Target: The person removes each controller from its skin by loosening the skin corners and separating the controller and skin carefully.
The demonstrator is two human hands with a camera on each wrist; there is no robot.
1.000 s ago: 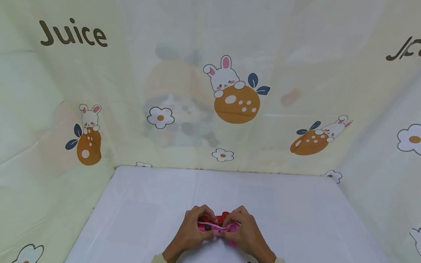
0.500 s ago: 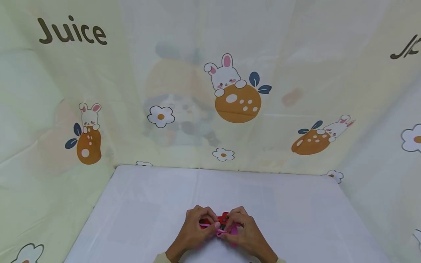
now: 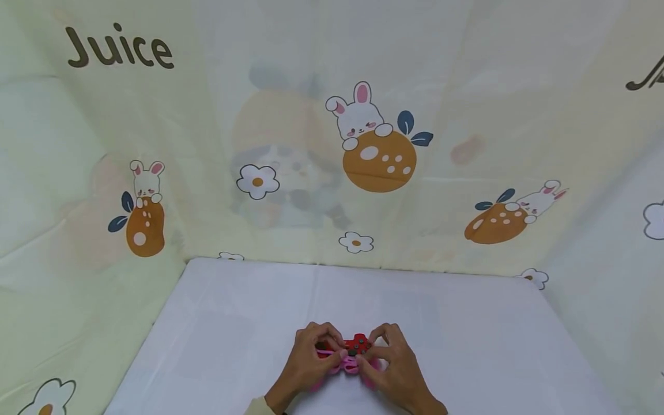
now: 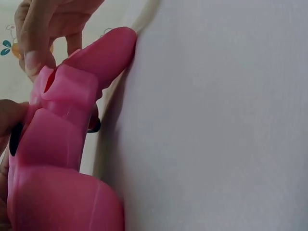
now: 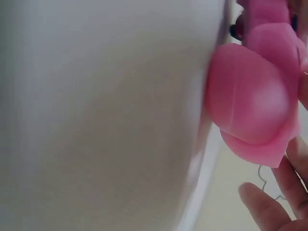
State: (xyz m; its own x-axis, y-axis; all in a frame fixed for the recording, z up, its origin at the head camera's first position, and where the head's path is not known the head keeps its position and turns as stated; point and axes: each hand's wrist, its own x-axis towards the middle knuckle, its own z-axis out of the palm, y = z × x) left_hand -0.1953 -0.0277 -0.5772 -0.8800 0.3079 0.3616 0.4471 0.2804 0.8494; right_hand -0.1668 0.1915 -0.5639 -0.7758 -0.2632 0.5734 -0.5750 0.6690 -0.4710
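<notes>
Left hand (image 3: 308, 358): clamped on pink silicone cover (image 4: 55, 139)
Right hand (image 3: 398, 372): likewise
Red gamepad (image 3: 358, 344): barer than before, evidently part-covered

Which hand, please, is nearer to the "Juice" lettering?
Left. In the head view, the left hand pinches the pink sleeve below and right of the lettering; the right hand holds it farther right.

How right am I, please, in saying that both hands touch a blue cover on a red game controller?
Only the colour is wrong: the cover is pink, as the left wrist view shows. The left hand and right hand do touch it, on the red game controller.
</notes>
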